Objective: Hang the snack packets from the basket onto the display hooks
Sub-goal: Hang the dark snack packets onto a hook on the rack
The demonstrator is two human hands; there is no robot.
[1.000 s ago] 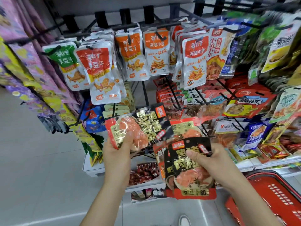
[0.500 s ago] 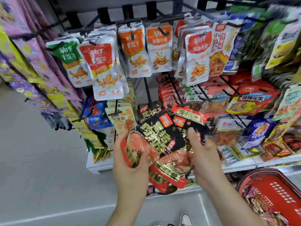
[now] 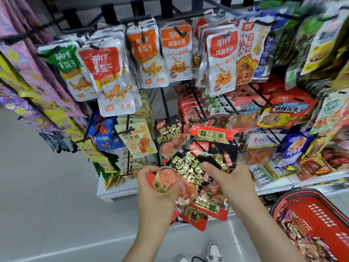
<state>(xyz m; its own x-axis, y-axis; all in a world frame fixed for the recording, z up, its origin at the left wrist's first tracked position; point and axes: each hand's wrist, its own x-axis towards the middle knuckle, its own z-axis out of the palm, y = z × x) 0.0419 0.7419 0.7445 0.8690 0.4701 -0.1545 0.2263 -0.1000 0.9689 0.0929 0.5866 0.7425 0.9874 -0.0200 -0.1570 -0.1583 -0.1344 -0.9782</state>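
left hand (image 3: 156,193) | right hand (image 3: 232,184) | gripping glossy crinkled packets (image 3: 187,163), seemingly foil

My 2 bare forearms rise from the bottom edge and angle inward, so the hands meet close together at about the same height. My left hand (image 3: 157,191) shows its back to me, fingers curled over the lower end of the black-and-red snack packets (image 3: 188,163) and gripping them. My right hand (image 3: 233,186) is just beside it, thumb stretched leftward flat across the packet fronts, pinching them against fingers I cannot see behind. Both wrists look straight.
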